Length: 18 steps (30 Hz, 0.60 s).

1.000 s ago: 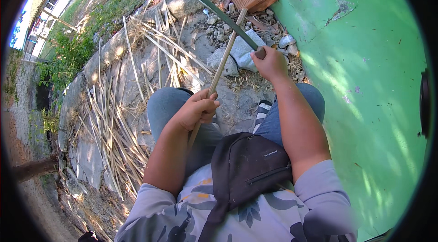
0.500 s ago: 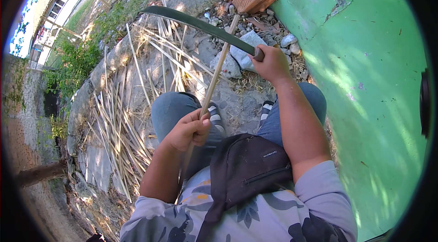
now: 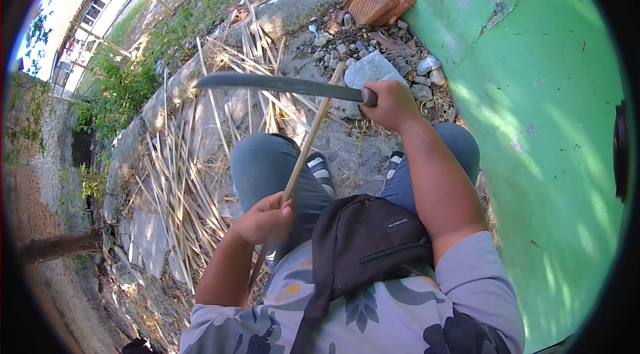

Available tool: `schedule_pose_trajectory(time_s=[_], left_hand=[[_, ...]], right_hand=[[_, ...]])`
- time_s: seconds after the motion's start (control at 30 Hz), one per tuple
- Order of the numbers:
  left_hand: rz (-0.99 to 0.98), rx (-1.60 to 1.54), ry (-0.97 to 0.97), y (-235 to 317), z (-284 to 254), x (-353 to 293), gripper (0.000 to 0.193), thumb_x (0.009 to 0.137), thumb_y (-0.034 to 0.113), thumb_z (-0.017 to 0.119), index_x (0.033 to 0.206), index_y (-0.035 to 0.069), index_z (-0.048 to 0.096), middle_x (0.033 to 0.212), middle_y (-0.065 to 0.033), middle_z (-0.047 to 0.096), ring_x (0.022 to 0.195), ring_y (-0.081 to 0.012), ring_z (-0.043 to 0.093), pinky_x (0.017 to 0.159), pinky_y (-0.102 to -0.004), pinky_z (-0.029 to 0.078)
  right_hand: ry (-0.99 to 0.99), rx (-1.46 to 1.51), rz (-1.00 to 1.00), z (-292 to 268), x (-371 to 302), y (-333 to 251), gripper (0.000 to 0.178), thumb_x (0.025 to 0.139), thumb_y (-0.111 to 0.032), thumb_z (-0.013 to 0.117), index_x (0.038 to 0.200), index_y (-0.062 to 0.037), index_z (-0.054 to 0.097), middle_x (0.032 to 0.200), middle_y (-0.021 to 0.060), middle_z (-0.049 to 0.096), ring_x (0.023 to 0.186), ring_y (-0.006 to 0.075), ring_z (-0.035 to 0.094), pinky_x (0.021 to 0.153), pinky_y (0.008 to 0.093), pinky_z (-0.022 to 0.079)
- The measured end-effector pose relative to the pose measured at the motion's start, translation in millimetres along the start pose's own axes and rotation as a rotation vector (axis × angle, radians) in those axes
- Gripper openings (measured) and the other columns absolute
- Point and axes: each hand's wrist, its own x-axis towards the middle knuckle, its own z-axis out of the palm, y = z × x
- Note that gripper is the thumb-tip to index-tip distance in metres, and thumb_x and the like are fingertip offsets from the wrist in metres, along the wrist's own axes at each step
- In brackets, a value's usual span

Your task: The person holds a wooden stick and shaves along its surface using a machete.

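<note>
Machete (image 3: 280, 84) with a long, dark, curved metal blade crosses, in the head view, the upper part of a thin, straight, pale tan strip (image 3: 307, 145); whether they touch cannot be told. The right hand (image 3: 391, 106) clasps the brown handle (image 3: 369, 97); the left hand (image 3: 267, 220) grasps the strip lower down. Loose, narrow, pale sticks (image 3: 179, 197) lie heaped on rough grey ground (image 3: 360, 164).

The stick (image 3: 304, 154) in the left fingers (image 3: 270, 203) is tan. The knife (image 3: 287, 85) beyond them is grey; the shirt (image 3: 393, 304) below, leaf-patterned.
</note>
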Motion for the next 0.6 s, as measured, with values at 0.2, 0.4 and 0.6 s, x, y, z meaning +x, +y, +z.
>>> schedule_pose_trajectory(time_s=[0.2, 0.4, 0.6], left_hand=[[0.026, -0.066, 0.001, -11.2, -0.7, -13.6, 0.026, 0.098, 0.028, 0.065, 0.098, 0.016, 0.041, 0.068, 0.0057, 0.034, 0.050, -0.0049, 0.026, 0.043, -0.0238, 0.021], [0.069, -0.168, -0.102, -13.5, -5.3, -2.4, 0.029, 0.096, 0.027, 0.068, 0.098, 0.016, 0.041, 0.068, 0.0058, 0.033, 0.049, -0.0046, 0.024, 0.042, -0.0239, 0.020], [0.039, -0.265, -0.203, -12.2, 8.2, 2.8, 0.033, 0.093, 0.027, 0.070, 0.099, 0.015, 0.040, 0.068, 0.0056, 0.032, 0.048, -0.0044, 0.024, 0.042, -0.0236, 0.020]], right_hand=[[0.028, 0.129, 0.024, 3.0, -1.8, -11.9, 0.017, 0.073, -0.024, 0.074, 0.081, -0.0093, 0.069, 0.072, 0.0124, 0.067, 0.072, 0.0357, 0.067, 0.067, 0.0472, 0.052], [-0.006, 0.075, -0.307, 7.8, -10.2, -34.4, 0.015, 0.069, -0.021, 0.073, 0.079, -0.0110, 0.068, 0.069, 0.0120, 0.065, 0.070, 0.0358, 0.066, 0.068, 0.0460, 0.051], [0.002, 0.106, -0.170, 5.4, -5.8, -14.1, 0.016, 0.072, -0.022, 0.075, 0.079, -0.0091, 0.068, 0.069, 0.0134, 0.065, 0.068, 0.0368, 0.065, 0.064, 0.0455, 0.051]])
